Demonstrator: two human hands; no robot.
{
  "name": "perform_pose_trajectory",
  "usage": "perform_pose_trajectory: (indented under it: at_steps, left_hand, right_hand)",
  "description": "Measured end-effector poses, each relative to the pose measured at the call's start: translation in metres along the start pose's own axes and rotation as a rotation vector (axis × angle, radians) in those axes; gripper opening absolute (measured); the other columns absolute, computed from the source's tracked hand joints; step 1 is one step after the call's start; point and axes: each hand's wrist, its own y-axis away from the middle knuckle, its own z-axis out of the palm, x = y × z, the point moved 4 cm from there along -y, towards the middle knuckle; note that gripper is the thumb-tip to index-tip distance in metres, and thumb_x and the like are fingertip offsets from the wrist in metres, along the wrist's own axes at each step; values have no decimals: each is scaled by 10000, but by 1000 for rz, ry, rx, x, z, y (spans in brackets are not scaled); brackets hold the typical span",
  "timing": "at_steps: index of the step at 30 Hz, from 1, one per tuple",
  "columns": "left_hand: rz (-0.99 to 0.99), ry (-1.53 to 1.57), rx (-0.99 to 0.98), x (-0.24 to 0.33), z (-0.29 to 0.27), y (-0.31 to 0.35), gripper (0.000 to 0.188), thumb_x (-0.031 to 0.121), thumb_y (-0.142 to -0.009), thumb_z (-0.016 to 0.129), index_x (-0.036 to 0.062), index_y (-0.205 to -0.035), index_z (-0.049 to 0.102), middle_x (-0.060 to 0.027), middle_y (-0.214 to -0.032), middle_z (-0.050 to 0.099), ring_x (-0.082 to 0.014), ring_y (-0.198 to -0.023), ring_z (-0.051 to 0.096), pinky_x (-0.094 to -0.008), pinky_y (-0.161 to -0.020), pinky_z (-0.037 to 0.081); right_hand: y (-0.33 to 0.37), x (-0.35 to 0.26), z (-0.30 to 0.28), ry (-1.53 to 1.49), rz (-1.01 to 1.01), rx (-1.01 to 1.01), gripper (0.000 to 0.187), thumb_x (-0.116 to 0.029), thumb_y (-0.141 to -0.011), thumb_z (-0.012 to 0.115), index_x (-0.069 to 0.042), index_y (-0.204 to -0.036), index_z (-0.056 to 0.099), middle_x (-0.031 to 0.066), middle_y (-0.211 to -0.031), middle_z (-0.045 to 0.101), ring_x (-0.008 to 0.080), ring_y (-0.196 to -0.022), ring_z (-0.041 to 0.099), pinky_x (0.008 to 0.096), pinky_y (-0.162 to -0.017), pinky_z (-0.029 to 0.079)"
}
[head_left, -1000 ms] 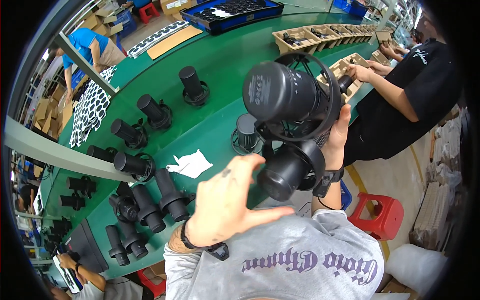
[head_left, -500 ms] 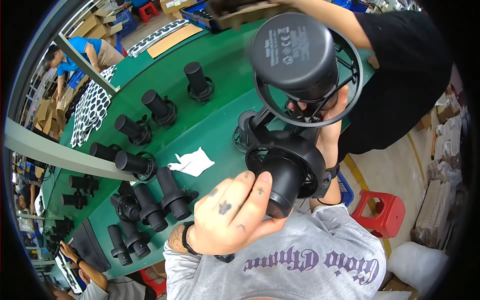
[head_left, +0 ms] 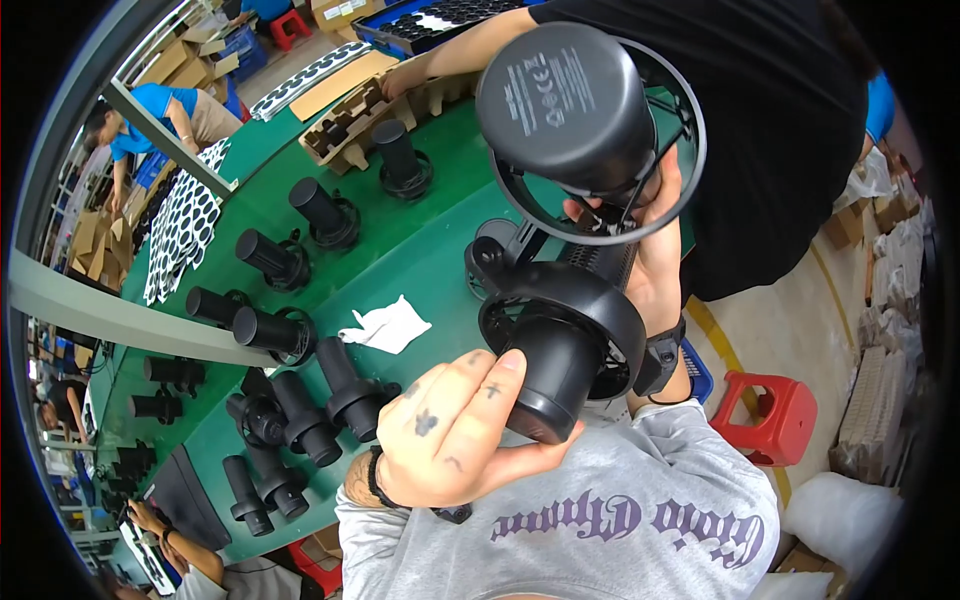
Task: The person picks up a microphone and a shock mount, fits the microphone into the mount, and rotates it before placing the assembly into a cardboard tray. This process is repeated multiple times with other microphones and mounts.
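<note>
A black cylindrical microphone in a ring-shaped shock mount (head_left: 565, 100) is raised before me, its flat printed end tilted toward me. My right hand (head_left: 655, 235) is closed around its underside, with part of the fingers hidden behind the ring. Just below hangs a second black microphone (head_left: 560, 375), also in a ring mount. My left hand (head_left: 445, 430) grips its lower end between thumb and fingers. Whether the two microphones touch is unclear. A round black base (head_left: 490, 258) lies on the table behind them.
Several similar microphones (head_left: 325, 215) stand or lie on the green table (head_left: 390, 270). A white cloth (head_left: 388, 325) lies among them. Across the table a co-worker's arm (head_left: 460, 55) reaches to a cardboard tray (head_left: 345, 125). A red stool (head_left: 765, 418) stands on the floor at right.
The co-worker's cardboard tray has come down from the top of the view onto the far side of the table. Both held microphones have shifted slightly left, still in my hands.
</note>
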Motion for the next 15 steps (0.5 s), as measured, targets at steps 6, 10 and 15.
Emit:
perform_pose_trajectory:
  at_steps: [6,10,15]
  left_hand:
    - [8,-39,13,-1,1,1,596,300,-564,885,-61,-981,659,-155,-820,635,-237,-598,637,-289,-539,553]
    - [17,-67,14,1,-4,5,569,283,-583,872,-50,-994,663,-165,-862,634,-233,-601,634,-282,-537,551]
    - [110,-91,-13,1,-5,11,494,222,-630,814,-10,-1045,677,-189,-929,626,-221,-615,626,-276,-525,543]
  right_hand:
    - [-9,7,-10,23,54,-15,566,-608,-898,530,-66,-1018,640,43,-784,652,146,-667,634,320,-669,601]
    - [-9,9,-6,-17,62,-10,583,-602,-899,535,-50,-1069,618,51,-861,662,139,-686,643,335,-688,604]
    - [-7,15,-1,-6,80,-35,590,-602,-913,506,-43,-1060,622,80,-916,682,177,-729,660,362,-700,593]
